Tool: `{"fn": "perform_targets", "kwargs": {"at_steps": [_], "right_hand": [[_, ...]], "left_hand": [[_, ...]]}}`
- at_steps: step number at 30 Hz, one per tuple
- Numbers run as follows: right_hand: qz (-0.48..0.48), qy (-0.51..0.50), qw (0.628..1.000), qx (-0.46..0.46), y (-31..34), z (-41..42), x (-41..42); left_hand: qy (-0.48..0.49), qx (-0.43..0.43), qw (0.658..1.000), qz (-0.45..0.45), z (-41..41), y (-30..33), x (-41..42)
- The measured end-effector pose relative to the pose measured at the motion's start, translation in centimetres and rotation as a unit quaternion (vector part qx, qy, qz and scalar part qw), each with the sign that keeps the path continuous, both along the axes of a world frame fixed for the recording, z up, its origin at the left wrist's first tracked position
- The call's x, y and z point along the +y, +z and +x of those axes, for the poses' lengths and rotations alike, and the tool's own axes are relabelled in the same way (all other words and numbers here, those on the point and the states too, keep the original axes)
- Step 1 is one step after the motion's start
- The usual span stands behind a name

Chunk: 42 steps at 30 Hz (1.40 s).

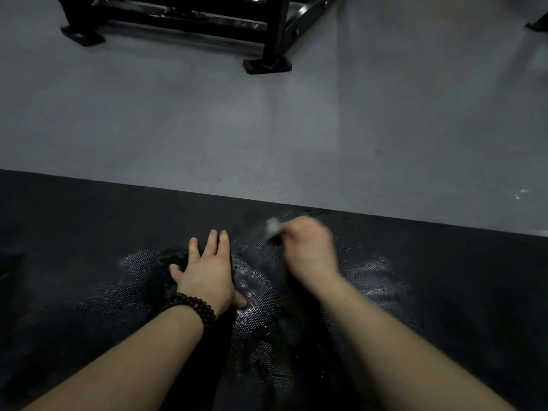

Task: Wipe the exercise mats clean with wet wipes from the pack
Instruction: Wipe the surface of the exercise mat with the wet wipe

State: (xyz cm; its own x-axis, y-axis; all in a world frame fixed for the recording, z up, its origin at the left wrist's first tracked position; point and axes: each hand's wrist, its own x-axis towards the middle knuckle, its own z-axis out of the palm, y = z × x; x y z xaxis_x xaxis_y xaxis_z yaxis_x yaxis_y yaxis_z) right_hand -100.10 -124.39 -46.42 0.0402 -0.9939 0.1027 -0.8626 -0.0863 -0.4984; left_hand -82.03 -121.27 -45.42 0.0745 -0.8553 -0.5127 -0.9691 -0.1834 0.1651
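A black textured exercise mat (89,232) covers the lower half of the view, with wet shiny patches around both hands. My left hand (207,271) lies flat on the mat with its fingers spread; a dark bead bracelet circles its wrist. My right hand (308,247) is blurred by motion near the mat's far edge and grips a crumpled white wet wipe (272,226) against the mat. The pack of wipes is not in view.
Grey floor (267,129) stretches beyond the mat's far edge. A black metal rack (267,40) stands on it at the top, one foot close to the centre. Another black foot (538,25) shows at the top right corner.
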Motion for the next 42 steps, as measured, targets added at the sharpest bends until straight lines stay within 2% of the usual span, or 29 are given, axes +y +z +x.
{"fn": "perform_targets", "kwargs": {"at_steps": [2, 3, 4, 5, 6, 8, 10, 11, 12, 14, 17, 19, 20, 21, 23, 26, 27, 28, 29, 31, 33, 34, 36, 38, 40, 42], "right_hand": [[-0.021, -0.202, 0.979, 0.032, 0.2, -5.8, -1.5], [-0.013, -0.277, 0.960, 0.036, 0.1, -7.7, -1.8], [-0.015, -0.307, 0.950, 0.044, -0.2, -7.9, -1.6], [-0.017, -0.291, 0.955, 0.048, -0.6, -6.4, -1.1], [-0.017, -0.229, 0.973, 0.033, -1.2, -3.9, -0.1], [-0.022, -0.049, 0.998, 0.021, -1.6, 2.2, 2.7], [-0.012, 0.105, 0.994, 0.011, -1.4, 5.9, 5.4], [0.007, 0.130, 0.991, -0.006, -1.1, 5.8, 5.8], [0.010, 0.106, 0.994, -0.018, -0.8, 4.5, 5.7], [-0.012, -0.037, 0.999, 0.010, -0.8, -0.7, 5.1], [-0.031, -0.267, 0.962, 0.057, 0.0, -11.5, 6.0], [-0.004, -0.357, 0.931, 0.072, 0.1, -13.5, 7.6], [-0.007, -0.344, 0.936, 0.066, -0.5, -12.0, 8.3], [-0.018, -0.288, 0.957, 0.045, -1.4, -9.3, 9.0], [-0.033, -0.122, 0.992, 0.023, -2.4, -2.1, 10.5], [0.020, 0.056, 0.998, -0.003, -1.8, 4.7, 12.7], [0.038, 0.062, 0.997, -0.013, -1.2, 4.3, 13.0], [0.029, 0.019, 0.999, -0.001, -0.8, 2.9, 13.1], [-0.002, -0.052, 0.998, 0.017, -0.6, 0.7, 13.0], [-0.056, -0.218, 0.974, 0.034, 0.1, -5.3, 12.9], [-0.012, -0.334, 0.941, 0.052, 0.8, -9.5, 13.7], [0.006, -0.356, 0.932, 0.061, 0.5, -9.3, 14.2], [-0.008, -0.293, 0.955, 0.034, -1.1, -4.7, 15.7], [-0.028, -0.153, 0.988, -0.006, -2.0, 1.9, 16.8], [-0.015, -0.054, 0.998, -0.021, -1.3, 6.6, 17.0], [-0.009, -0.035, 0.998, -0.043, -0.1, 6.1, 16.6]], "left_hand": [[-0.008, -0.007, 1.000, 0.008, -0.2, 0.0, -0.1], [-0.010, -0.012, 1.000, 0.011, -0.3, 0.0, -0.2], [-0.012, -0.016, 1.000, 0.014, -0.4, 0.0, -0.3], [-0.012, -0.020, 1.000, 0.014, -0.4, 0.0, -0.3], [-0.012, -0.022, 1.000, 0.014, -0.4, -0.1, -0.4], [-0.009, -0.023, 1.000, 0.002, -0.1, -0.3, -0.2], [-0.008, -0.020, 1.000, -0.022, 0.1, -0.6, 0.1], [-0.009, -0.018, 0.999, -0.026, 0.1, -0.6, 0.2], [-0.010, -0.018, 1.000, -0.020, 0.2, -0.5, 0.3], [-0.010, -0.020, 1.000, -0.005, 0.1, -0.1, 0.4], [-0.011, -0.026, 0.999, -0.026, 0.2, -0.2, 0.9], [-0.005, -0.031, 0.997, -0.063, 0.1, -0.3, 1.9], [-0.009, -0.037, 0.996, -0.084, 0.0, -0.2, 2.5], [-0.019, -0.043, 0.993, -0.106, -0.2, 0.0, 3.2], [-0.040, -0.042, 0.990, -0.131, -0.3, 0.3, 4.4], [-0.045, 0.014, 0.992, -0.115, 0.4, 0.1, 5.3], [-0.051, 0.032, 0.993, -0.106, 0.8, 0.2, 5.5], [-0.063, 0.042, 0.992, -0.105, 1.3, 0.4, 5.9], [-0.079, 0.042, 0.989, -0.114, 1.8, 0.5, 6.5], [-0.090, 0.038, 0.988, -0.117, 2.9, 0.7, 8.1], [-0.087, 0.027, 0.995, -0.043, 3.7, 0.8, 9.3], [-0.099, 0.005, 0.995, 0.007, 3.9, 0.8, 9.6], [-0.124, -0.038, 0.989, 0.064, 3.9, 1.0, 9.7], [-0.124, -0.059, 0.987, 0.078, 3.1, 1.2, 9.6], [-0.112, -0.078, 0.988, 0.076, 1.8, 1.3, 9.4], [-0.103, -0.102, 0.986, 0.079, 0.6, 1.5, 9.3]]}}
